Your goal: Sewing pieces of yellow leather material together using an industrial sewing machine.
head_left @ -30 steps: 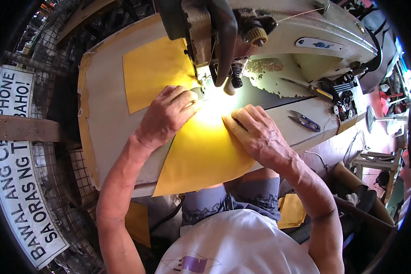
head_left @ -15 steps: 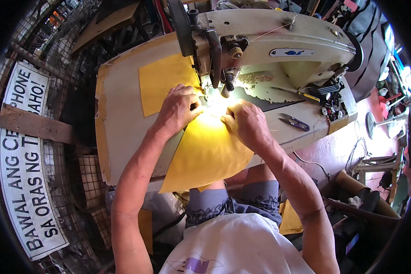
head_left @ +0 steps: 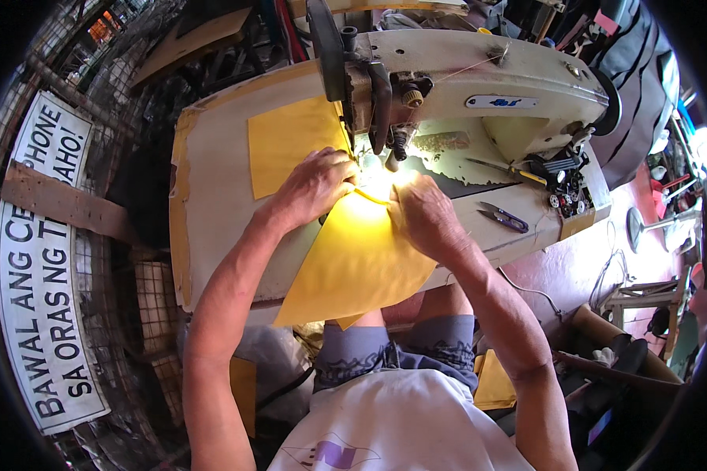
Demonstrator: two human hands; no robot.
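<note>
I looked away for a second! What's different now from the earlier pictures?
The right hand moved toward the sewing machine and curled in on the yellow sheet. A curled edge now shows between the hands. The view shifted, showing more of the machine. The left hand still grips the sheet, and the snips still lie on the table.
</note>
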